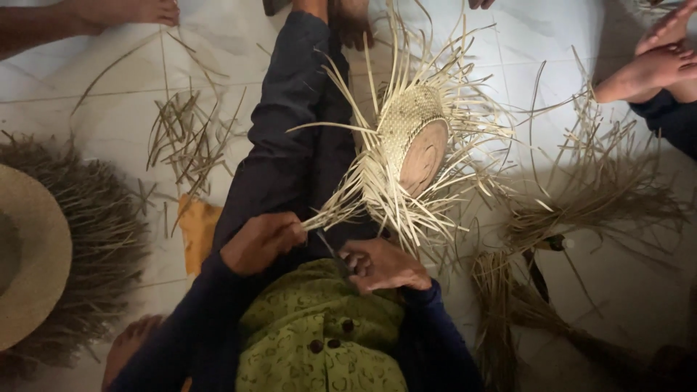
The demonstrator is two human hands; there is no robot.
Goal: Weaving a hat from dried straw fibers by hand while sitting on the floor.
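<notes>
Gripping a bundle of loose straw strands, the left hand (261,242) is closed tight — the right hand (382,266) clasps scissors (330,252) beside it; the half-woven straw hat (414,141) rests just beyond, over the lap.

White tiled floor (218,43), loose straw strips (185,134)

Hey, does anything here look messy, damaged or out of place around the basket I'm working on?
Nothing looks damaged. The half-woven basket has loose strips sticking out all around its rim, uneven and untrimmed. Cut straw scraps lie scattered on the white floor. The left hand grips a bundle of strips; the right hand holds scissors.
</notes>
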